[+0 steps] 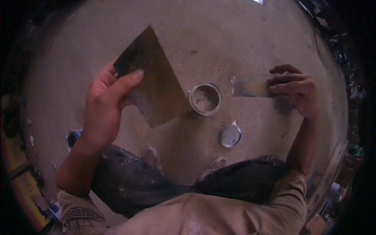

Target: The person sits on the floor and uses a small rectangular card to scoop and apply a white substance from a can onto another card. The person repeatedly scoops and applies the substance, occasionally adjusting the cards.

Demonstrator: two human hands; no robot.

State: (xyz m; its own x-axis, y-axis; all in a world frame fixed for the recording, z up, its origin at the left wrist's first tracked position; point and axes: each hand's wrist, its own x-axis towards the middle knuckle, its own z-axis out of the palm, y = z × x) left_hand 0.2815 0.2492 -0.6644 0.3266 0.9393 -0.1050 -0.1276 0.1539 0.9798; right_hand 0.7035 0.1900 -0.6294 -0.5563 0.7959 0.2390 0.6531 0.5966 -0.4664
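Head view: the person crouches over a dusty concrete floor (250,35), knees in dark, paint-flecked trousers (129,184) at the bottom of the picture and beige sleeves at the lower edge.

The left hand (105,102) is raised left of centre. It pinches a large, flat metal plate (156,86) by its left corner — thumb across the front face, fingers behind it. The plate is tilted so that one corner points up and another down toward the floor; its surface is dull, brownish and smeared.

The right hand (293,88) is out to the right, fingers curled and pressed together on the right end of a scraper blade (250,87). The blade is a narrower, greyish strip that lies roughly level and points left; its handle, if any, is hidden by the fingers.

Between the two tools an open round tin (205,99) stands on the floor, pale powdery filler inside it. The plate's lower right edge comes just beside the tin's rim — whether they touch cannot be told. The tin's round lid (230,136) lies flat on the floor a little below and right of the tin, apart from it.

Near the left knee, a small blue and white container (73,138) stands on the floor, half hidden behind the left forearm.
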